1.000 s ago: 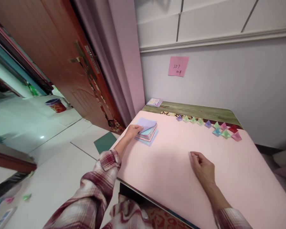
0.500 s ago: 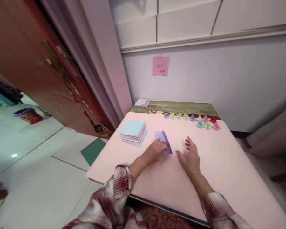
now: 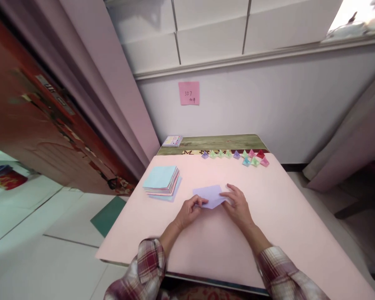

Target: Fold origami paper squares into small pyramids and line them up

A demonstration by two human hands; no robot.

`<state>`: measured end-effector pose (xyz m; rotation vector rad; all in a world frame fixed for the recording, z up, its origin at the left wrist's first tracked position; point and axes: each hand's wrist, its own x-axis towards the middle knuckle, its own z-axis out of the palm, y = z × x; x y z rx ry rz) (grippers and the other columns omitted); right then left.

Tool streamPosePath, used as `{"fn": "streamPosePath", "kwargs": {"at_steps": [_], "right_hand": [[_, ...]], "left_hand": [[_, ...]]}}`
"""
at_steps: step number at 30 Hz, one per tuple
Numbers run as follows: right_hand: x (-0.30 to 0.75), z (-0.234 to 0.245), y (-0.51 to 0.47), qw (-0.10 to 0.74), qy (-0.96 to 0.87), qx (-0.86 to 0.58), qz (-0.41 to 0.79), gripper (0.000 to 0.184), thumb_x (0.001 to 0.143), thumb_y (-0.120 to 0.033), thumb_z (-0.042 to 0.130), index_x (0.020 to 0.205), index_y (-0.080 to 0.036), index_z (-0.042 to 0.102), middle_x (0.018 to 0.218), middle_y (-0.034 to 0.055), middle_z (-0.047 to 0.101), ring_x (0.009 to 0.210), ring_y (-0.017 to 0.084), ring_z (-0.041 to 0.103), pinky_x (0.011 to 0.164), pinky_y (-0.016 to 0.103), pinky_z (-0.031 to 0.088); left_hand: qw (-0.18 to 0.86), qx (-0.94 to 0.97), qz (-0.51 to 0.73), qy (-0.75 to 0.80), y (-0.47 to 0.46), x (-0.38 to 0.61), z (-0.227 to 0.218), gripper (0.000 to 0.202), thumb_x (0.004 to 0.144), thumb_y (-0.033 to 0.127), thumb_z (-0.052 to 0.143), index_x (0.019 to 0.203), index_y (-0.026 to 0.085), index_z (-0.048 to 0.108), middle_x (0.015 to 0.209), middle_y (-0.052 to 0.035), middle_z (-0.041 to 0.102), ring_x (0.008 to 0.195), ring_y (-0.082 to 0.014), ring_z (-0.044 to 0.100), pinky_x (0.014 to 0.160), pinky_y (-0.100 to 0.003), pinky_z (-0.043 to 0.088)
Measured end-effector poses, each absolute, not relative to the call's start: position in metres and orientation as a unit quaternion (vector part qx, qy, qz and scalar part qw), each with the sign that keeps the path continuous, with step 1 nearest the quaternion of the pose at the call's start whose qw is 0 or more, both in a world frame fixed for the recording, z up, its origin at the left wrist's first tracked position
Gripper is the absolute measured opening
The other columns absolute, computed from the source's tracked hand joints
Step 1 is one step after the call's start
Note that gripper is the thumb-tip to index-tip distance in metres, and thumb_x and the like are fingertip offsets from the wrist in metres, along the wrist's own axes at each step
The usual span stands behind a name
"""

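Observation:
Between my two hands is a purple sheet of paper, partly folded, over the pink tabletop. My left hand pinches its lower left edge between thumb and fingers. At the right end, my right hand grips the sheet, thumb below and fingers on top. Left of my hands stands a stack of coloured paper squares, light blue on top. Along the far edge sit several small folded paper pieces, among them a red one and a blue one.
A small printed packet lies at the table's far left corner. A pink note is stuck on the wall. On the floor to the left is a green mat, near a wooden door and a purple curtain.
My right hand, open and apart from the paper before, has closed on its right end. The purple sheet has been turned and lies flatter. The whole view has shifted to the right.

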<state>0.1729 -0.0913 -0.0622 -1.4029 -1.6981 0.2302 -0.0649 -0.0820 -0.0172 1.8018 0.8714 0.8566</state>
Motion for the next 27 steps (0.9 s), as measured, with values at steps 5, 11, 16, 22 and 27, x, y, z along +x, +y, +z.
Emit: {"fn": "streamPosePath", "kwargs": {"at_steps": [5,11,16,22,27], "right_hand": [[0.168,-0.052,-0.096,0.406,-0.684,-0.592,0.127,0.021,0.086,-0.039,0.057,0.078,-0.025,0.069,0.088,0.0047,0.069,0.089,0.022,0.061,0.081,0.034,0.043],[0.155,-0.044,-0.095,0.355,-0.61,-0.696,0.133,0.03,0.086,-0.043,0.054,0.109,-0.025,0.063,0.083,0.0011,0.068,0.077,0.019,0.06,0.069,0.03,0.041],[0.149,-0.027,-0.08,0.285,-0.597,-0.738,0.134,0.056,0.079,-0.052,0.06,0.124,-0.021,0.052,0.112,0.0104,0.063,0.095,0.025,0.062,0.074,0.035,0.045],[0.14,0.002,-0.05,0.108,-0.602,-0.771,0.176,0.057,0.063,-0.051,0.075,0.106,-0.018,0.057,0.103,0.0141,0.066,0.096,0.03,0.065,0.074,0.037,0.047],[0.138,0.006,-0.035,0.091,-0.595,-0.771,0.207,0.052,0.05,-0.046,0.081,0.089,-0.018,0.062,0.093,0.0128,0.07,0.09,0.032,0.067,0.067,0.036,0.046]], "left_hand": [[0.427,0.687,0.404,0.427,-0.079,-0.065,-0.023,0.016,0.08,0.026,0.056,0.093,0.018,0.052,0.097,-0.0072,0.068,0.092,-0.0197,0.062,0.083,-0.031,0.046],[0.267,0.67,0.431,0.543,-0.07,-0.061,-0.043,0.042,0.078,0.023,0.055,0.119,0.019,0.047,0.078,0.0009,0.061,0.073,-0.0155,0.059,0.074,-0.029,0.046],[0.19,0.721,0.385,0.544,-0.069,-0.062,-0.048,0.053,0.078,0.016,0.053,0.13,0.019,0.04,0.102,-0.0073,0.06,0.088,-0.0186,0.059,0.084,-0.036,0.048],[0.104,0.762,0.357,0.53,-0.067,-0.064,-0.049,0.046,0.078,0.013,0.051,0.123,0.017,0.048,0.126,-0.0137,0.053,0.124,-0.0276,0.046,0.105,-0.049,0.035],[0.111,0.752,0.362,0.54,-0.065,-0.066,-0.055,0.043,0.078,0.012,0.05,0.121,0.016,0.05,0.125,-0.0145,0.054,0.124,-0.0285,0.046,0.106,-0.051,0.036]]}}
